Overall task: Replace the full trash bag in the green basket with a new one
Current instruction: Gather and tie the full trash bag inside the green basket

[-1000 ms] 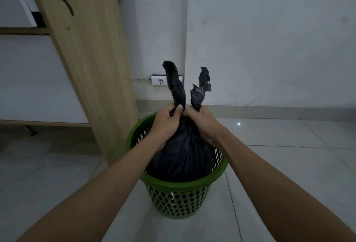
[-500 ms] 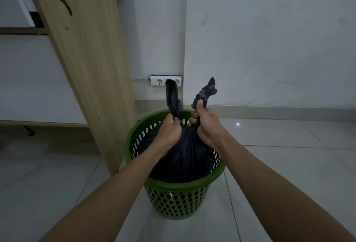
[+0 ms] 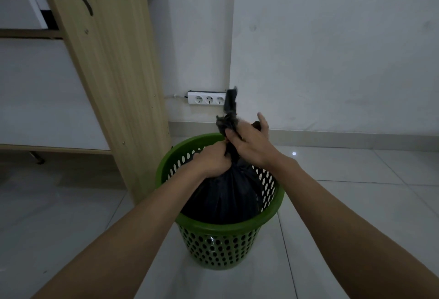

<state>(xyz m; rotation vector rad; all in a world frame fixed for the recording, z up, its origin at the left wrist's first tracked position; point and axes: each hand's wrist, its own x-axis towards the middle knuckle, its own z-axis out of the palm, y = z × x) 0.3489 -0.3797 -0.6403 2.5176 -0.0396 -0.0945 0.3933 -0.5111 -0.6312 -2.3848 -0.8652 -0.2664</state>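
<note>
Black trash bag sits inside green basket, full and bulging up to rim level, with its neck gathered tight above the rim. One loose strip of bag stands up in front of the power strip. Left hand is fisted around the neck, just above the bulge. Right hand is higher and touching the left; its thumb and curled fingers pinch the twisted ends, with one finger sticking straight up. The basket stands on the tiled floor, perforated wall, near side facing the camera. Its left side is close to the wooden desk panel; can't tell if they touch. The wall and skirting are behind it, with a gap. Open floor to the right and in front. The knot area is motion-blurred and partly covered by the right hand, so can't tell how the ends are crossed. Left fingertips are hidden behind the bag neck. The bag's lower part shows only as dark through the holes.
</note>
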